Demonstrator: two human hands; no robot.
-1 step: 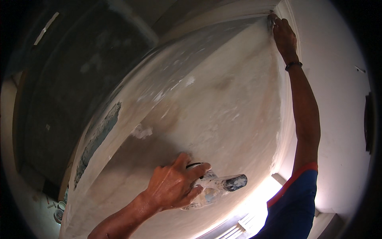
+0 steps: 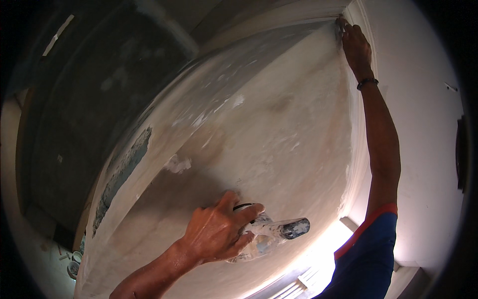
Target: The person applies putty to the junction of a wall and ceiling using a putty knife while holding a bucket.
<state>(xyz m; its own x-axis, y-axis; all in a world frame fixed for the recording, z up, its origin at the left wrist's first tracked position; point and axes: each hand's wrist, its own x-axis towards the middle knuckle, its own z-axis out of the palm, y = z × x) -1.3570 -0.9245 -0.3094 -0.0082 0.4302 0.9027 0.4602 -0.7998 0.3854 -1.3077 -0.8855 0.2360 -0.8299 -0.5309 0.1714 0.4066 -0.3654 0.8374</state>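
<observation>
My left hand (image 2: 214,231) is closed around a putty-smeared hand tool with a stubby, dark worn handle (image 2: 295,228), which points right. Its blade side is mostly hidden; a pale, stained piece (image 2: 256,247) shows below my fingers. This hand is held in front of the plastered wall (image 2: 269,144). High up at the right, my right hand (image 2: 356,45) reaches to the wall's upper corner. Its fingers are closed on a small dark, flat thing (image 2: 340,31) against the corner, too small to name. A dark bracelet (image 2: 367,82) circles that wrist.
Pale trim (image 2: 366,30) runs along the wall's right edge, beside a smooth white surface (image 2: 423,134). A rough grey patch (image 2: 122,177) marks the wall at left. Beyond lies a dark area, with small containers (image 2: 73,266) low down. Bright light enters at the bottom right.
</observation>
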